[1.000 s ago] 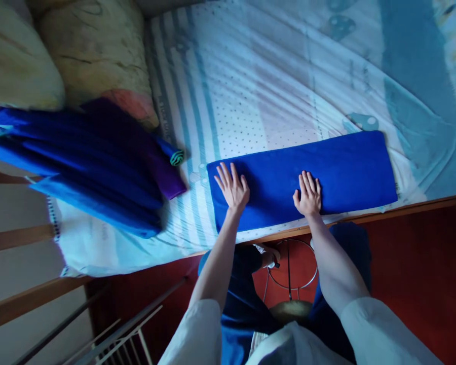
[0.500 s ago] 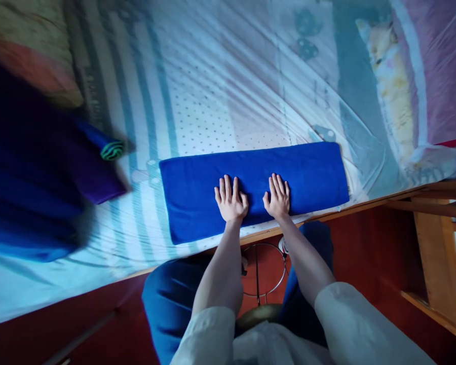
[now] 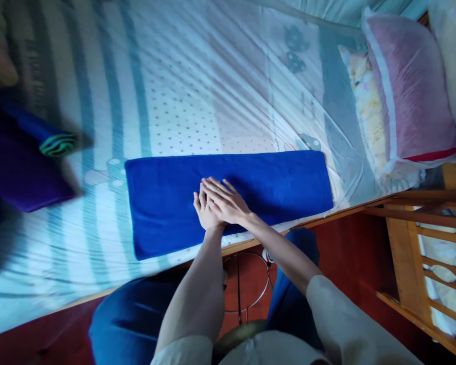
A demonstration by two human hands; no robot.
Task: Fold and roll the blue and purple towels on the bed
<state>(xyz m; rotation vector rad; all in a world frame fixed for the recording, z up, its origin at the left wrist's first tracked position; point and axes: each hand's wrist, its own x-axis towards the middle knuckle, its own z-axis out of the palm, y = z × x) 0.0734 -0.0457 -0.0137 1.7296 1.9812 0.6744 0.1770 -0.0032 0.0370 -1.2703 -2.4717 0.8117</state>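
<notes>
Two hands flat and spread, right hand [image 3: 226,203] overlapping left hand [image 3: 204,210], press mid-length on the folded blue towel [image 3: 273,180] lying along the bed [image 3: 182,91] edge, which looks soft, light and floppy, best lifted by pinching its short ends.

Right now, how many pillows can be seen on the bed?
2, maybe more. A pink pillow lies at the right end of the bed; a white pillow sits beyond it at the frame edge. The blurred left corner may hide others.
</notes>
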